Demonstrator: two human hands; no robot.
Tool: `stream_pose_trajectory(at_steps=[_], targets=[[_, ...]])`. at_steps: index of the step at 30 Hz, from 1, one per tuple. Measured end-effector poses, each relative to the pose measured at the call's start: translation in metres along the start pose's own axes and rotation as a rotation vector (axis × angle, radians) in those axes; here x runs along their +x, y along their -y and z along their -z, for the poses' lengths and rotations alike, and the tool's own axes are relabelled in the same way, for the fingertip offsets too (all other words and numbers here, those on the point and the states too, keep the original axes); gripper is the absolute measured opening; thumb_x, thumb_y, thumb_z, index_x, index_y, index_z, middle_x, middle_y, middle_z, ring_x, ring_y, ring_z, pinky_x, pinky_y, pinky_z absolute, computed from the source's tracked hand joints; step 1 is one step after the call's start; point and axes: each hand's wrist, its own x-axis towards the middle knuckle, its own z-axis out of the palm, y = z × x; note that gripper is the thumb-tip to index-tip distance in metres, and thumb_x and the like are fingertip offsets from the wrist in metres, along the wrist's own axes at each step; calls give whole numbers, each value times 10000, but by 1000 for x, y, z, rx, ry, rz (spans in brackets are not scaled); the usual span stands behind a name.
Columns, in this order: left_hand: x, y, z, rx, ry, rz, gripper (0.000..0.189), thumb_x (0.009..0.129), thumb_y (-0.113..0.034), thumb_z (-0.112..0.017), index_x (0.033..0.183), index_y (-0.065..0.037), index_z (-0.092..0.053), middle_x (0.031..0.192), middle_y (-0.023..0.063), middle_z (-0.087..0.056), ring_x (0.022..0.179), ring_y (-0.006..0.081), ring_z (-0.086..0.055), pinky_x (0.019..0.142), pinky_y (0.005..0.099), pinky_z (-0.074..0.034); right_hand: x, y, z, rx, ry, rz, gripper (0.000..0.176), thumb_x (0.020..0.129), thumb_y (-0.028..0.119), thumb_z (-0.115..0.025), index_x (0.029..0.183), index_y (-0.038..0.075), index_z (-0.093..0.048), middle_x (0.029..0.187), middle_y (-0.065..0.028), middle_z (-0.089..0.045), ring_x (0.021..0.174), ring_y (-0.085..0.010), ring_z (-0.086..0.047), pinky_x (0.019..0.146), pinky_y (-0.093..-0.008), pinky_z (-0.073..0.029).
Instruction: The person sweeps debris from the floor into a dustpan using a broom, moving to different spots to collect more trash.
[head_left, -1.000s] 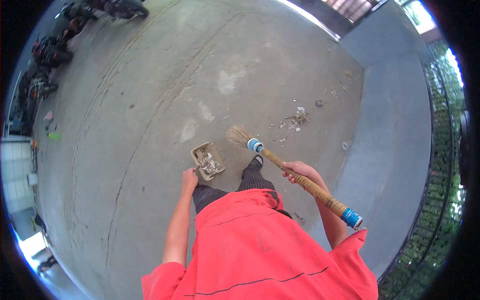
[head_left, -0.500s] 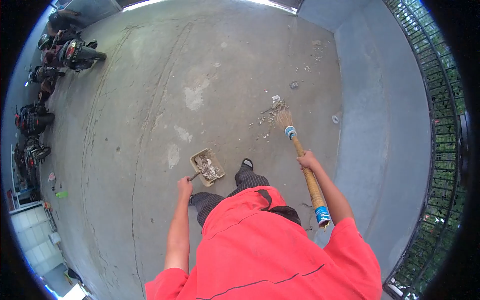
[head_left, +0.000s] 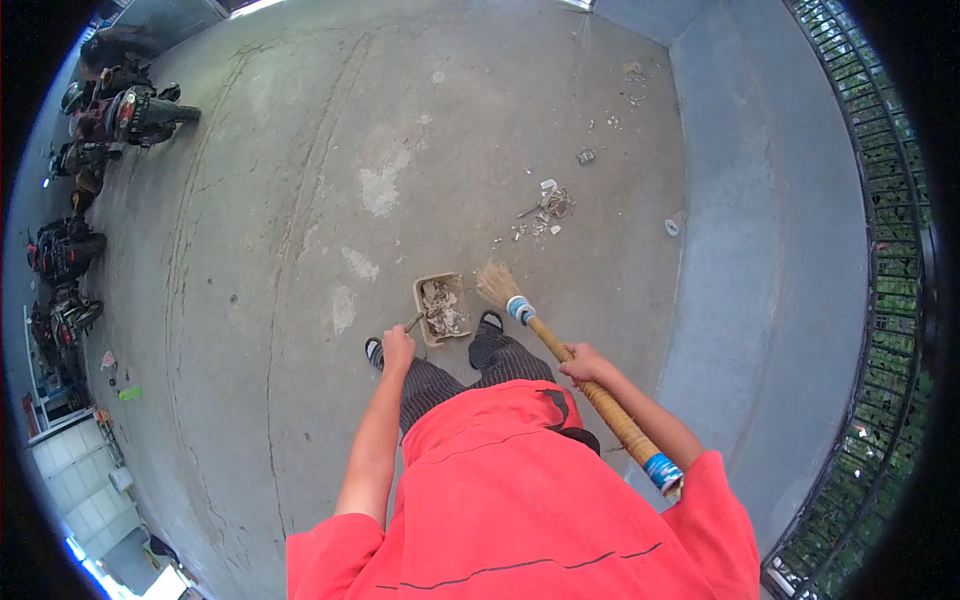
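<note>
The person in the loose red shirt (head_left: 520, 500) is standing on a rough, cracked grey concrete floor (head_left: 260, 250) with patchy pale spots. The left hand (head_left: 398, 350) is curled tight around the thin handle of a tan boxy rectangular dustpan (head_left: 421, 300). The pan sits on the floor just ahead of the feet, with a heap of crumbly grey scraps in it. The right hand (head_left: 580, 368) is fisted round the woven, rope-textured shaft of a short straw broom (head_left: 548, 342) with blue bands at both ends. Its fanned bristles are down just right of the pan's mouth. A small scatter of litter (head_left: 545, 212) lies further out, well apart from the pan. There's a smooth raised concrete ledge (head_left: 770, 250) on the right and parked motorbikes (head_left: 110, 105) far left.
</note>
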Motion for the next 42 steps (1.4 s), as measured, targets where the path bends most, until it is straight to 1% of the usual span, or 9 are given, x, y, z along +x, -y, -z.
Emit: stream_pose_trajectory(at_steps=[3, 9, 13, 20, 22, 25, 29, 35, 42], targets=[[4, 3, -3, 2, -64, -48, 198, 733, -68, -516, 869, 5, -640, 812, 276, -595, 807, 409, -584, 735, 464, -464, -19, 13, 5, 153, 74, -58, 445, 775, 111, -578, 1198, 43, -461, 621, -47, -515, 434, -133, -509, 375, -292, -446], [10, 35, 6, -15, -62, 48, 205, 725, -70, -528, 877, 9, -640, 822, 266, -599, 828, 401, -582, 760, 459, -455, -30, 28, 38, 223, 18, -12, 459, 797, 129, -581, 1226, 51, -438, 663, -38, -520, 436, -124, -497, 367, -278, -438], [1, 45, 7, -56, -115, 70, 189, 717, -67, -542, 854, 11, -646, 824, 262, -602, 834, 394, -583, 759, 454, -454, -6, 37, 58, 113, -114, 135, 351, 771, 127, -578, 1088, 13, -482, 671, -75, -537, 443, -164, -523, 388, -313, -455], [3, 30, 1, 16, -121, -1, 189, 716, -67, -545, 852, 19, -643, 808, 258, -603, 778, 404, -591, 741, 462, -459, 58, 55, 58, -98, -269, 112, 304, 756, 114, -566, 1025, -2, -487, 622, -59, -512, 444, -162, -532, 385, -307, -448], [6, 26, -8, -7, -110, 24, 184, 721, -71, -544, 849, 19, -641, 802, 264, -600, 778, 409, -590, 738, 466, -461, 65, 56, 50, 51, -138, 80, 323, 740, 118, -574, 1031, -1, -500, 624, -67, -525, 451, -166, -543, 390, -317, -455], [6, 17, -13, -21, -79, 46, 174, 732, -79, -541, 841, 19, -634, 796, 275, -594, 783, 418, -588, 733, 474, -464, 56, 46, 26, -79, -12, 75, 329, 735, 121, -582, 1033, 0, -512, 632, -73, -543, 452, -160, -541, 394, -325, -460], [8, 5, -3, -62, -39, 39, 159, 744, -84, -538, 826, 23, -622, 818, 279, -591, 809, 426, -582, 730, 488, -464, 8, 56, 4, -103, 145, 119, 480, 753, 149, -608, 1205, 45, -485, 646, -64, -558, 464, -143, -538, 420, -287, -463], [13, 28, -8, -42, -34, 17, 159, 742, -72, -546, 849, 8, -632, 820, 275, -593, 798, 418, -585, 738, 468, -465, -5, 45, -4, -27, 405, 75, 537, 793, 169, -614, 1288, 90, -422, 665, -40, -566, 475, -116, -523, 420, -266, -457], [5, 35, -6, -45, -47, -20, 174, 738, -72, -559, 871, 11, -636, 826, 252, -603, 782, 404, -589, 745, 453, -465, -33, 45, 24, 112, 233, 13, 529, 808, 171, -594, 1295, 96, -400, 673, -45, -554, 476, -124, -517, 396, -283, -448]])
